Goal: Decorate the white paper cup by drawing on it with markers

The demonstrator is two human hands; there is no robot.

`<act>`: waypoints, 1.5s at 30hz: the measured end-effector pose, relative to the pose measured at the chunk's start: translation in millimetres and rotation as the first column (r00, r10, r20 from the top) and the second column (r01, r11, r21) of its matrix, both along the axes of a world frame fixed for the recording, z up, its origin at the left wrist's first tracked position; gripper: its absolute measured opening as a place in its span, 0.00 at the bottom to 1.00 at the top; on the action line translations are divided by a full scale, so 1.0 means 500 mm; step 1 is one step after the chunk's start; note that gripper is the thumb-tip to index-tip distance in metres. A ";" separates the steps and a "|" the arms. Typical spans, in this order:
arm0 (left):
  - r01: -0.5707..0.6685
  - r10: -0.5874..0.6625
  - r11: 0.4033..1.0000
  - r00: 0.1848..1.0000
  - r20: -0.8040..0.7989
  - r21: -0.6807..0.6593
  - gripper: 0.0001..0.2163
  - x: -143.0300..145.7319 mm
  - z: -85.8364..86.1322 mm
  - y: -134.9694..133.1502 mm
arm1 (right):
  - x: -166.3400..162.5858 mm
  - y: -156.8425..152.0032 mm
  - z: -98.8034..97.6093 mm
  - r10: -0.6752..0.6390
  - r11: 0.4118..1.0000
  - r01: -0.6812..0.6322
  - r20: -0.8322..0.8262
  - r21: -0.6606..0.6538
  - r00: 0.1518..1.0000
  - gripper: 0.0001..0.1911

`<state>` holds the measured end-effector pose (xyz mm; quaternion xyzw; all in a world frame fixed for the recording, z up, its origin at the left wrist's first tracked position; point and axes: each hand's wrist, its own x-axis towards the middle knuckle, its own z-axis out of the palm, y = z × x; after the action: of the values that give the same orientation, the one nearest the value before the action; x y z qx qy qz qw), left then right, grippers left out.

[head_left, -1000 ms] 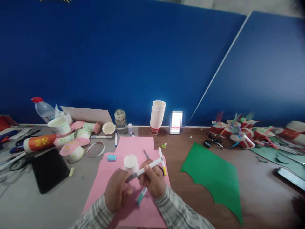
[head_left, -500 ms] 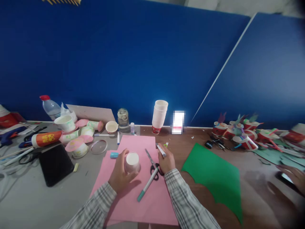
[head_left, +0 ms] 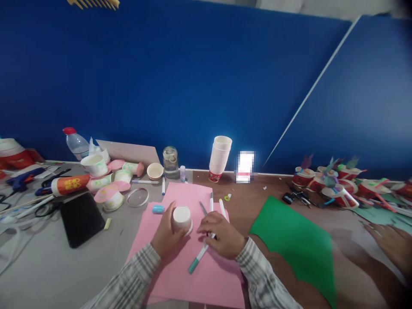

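Observation:
An upside-down white paper cup stands on a pink paper sheet. My left hand is wrapped round the cup's left side and steadies it. My right hand rests just right of the cup with curled fingers, covering the handles of the scissors, whose blades stick out toward the wall. A white marker with a teal cap runs out from under this hand toward me. Two more markers lie side by side just beyond my fingers. A small blue cap sits left of the cup.
A green paper sheet lies to the right, with another person's hand past it. A stack of paper cups and a glass jar stand by the blue wall. Decorated cups, a bottle and a black tablet crowd the left.
My right hand set down the marker it held beside the other one and came back onto the scissors handles. My left hand stayed on the cup.

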<state>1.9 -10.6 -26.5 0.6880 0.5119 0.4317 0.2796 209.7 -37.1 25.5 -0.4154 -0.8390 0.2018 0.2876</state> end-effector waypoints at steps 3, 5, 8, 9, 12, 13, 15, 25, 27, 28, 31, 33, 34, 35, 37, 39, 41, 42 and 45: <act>-0.020 0.022 0.999 0.999 0.042 -0.026 0.40 0.004 0.014 -0.005 | -0.032 -0.030 -0.001 0.077 0.997 -0.071 0.255 -0.031 0.964 0.12; -0.032 0.034 0.999 0.997 0.070 -0.040 0.38 0.009 0.025 -0.009 | -0.050 -0.041 -0.007 0.066 0.998 -0.061 0.323 -0.027 0.944 0.10; -0.045 0.050 0.998 0.994 0.097 -0.053 0.37 0.011 0.034 -0.011 | -0.062 -0.043 -0.011 0.120 0.993 -0.114 0.309 -0.036 0.943 0.06; -0.053 0.059 0.997 0.993 0.098 -0.060 0.37 0.010 0.034 -0.010 | -0.061 -0.042 -0.008 0.133 0.991 -0.123 0.259 -0.054 0.957 0.06; -0.080 0.084 0.995 0.993 0.082 -0.052 0.36 0.000 0.028 -0.001 | -0.053 -0.036 0.007 0.054 0.992 -0.048 0.043 -0.119 0.998 0.10; -0.082 0.085 0.996 0.994 0.073 -0.042 0.36 -0.003 0.024 0.003 | -0.050 -0.034 0.013 0.005 0.991 -0.007 -0.019 -0.135 1.000 0.12; -0.074 0.077 0.997 0.995 0.068 -0.034 0.35 -0.008 0.017 0.008 | -0.048 -0.032 0.020 -0.097 0.981 0.068 -0.158 -0.183 0.983 0.12; 0.072 -0.069 0.997 0.995 0.074 -0.040 0.34 0.000 0.010 0.004 | -0.091 -0.019 -0.002 -0.504 0.726 -0.158 -0.674 -0.670 0.540 0.05; 0.090 -0.089 0.996 0.994 0.059 -0.015 0.34 -0.001 0.015 0.001 | -0.091 -0.013 0.001 -0.541 0.697 -0.200 -0.688 -0.689 0.483 0.05; 0.096 -0.097 0.995 0.994 0.049 0.005 0.34 -0.002 0.020 -0.001 | -0.090 -0.010 0.002 -0.558 0.686 -0.219 -0.695 -0.694 0.453 0.05; 0.094 -0.096 0.991 0.995 0.017 0.097 0.32 -0.007 0.037 -0.012 | -0.081 -0.003 0.004 -0.590 0.667 -0.271 -0.714 -0.694 0.377 0.08; 0.071 -0.072 0.981 0.997 -0.001 0.181 0.30 -0.010 0.049 -0.021 | -0.079 -0.003 0.003 -0.598 0.649 -0.318 -0.722 -0.691 0.347 0.09; 0.060 -0.060 0.972 0.998 -0.004 0.228 0.29 -0.011 0.055 -0.026 | -0.079 -0.004 0.003 -0.600 0.639 -0.342 -0.725 -0.689 0.337 0.09; 0.054 -0.054 0.961 0.999 -0.007 0.272 0.29 -0.011 0.060 -0.031 | -0.080 -0.006 0.002 -0.601 0.630 -0.364 -0.727 -0.686 0.331 0.08; 0.062 -0.062 0.932 0.998 -0.011 0.357 0.28 -0.010 0.069 -0.040 | -0.084 -0.011 0.003 -0.597 0.615 -0.399 -0.733 -0.680 0.327 0.07; 0.095 -0.096 0.902 0.995 -0.020 0.420 0.28 -0.007 0.075 -0.048 | -0.090 -0.017 0.004 -0.592 0.605 -0.424 -0.737 -0.673 0.326 0.07; 0.133 -0.133 0.876 0.991 -0.032 0.464 0.27 -0.005 0.079 -0.056 | -0.098 -0.025 0.007 -0.589 0.594 -0.442 -0.738 -0.672 0.330 0.07; 0.145 -0.146 0.864 0.989 -0.036 0.482 0.27 -0.005 0.081 -0.060 | -0.103 -0.030 0.008 -0.588 0.584 -0.451 -0.735 -0.674 0.337 0.07; 0.144 -0.165 0.858 0.986 -0.001 0.494 0.23 -0.008 0.087 -0.073 | -0.119 -0.048 0.012 -0.561 0.534 -0.494 -0.725 -0.686 0.400 0.07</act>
<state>-2.3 -47.0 17.0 0.7662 0.3224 0.5381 0.1397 150.0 -61.2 31.2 -0.3328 -0.3091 0.7627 0.4604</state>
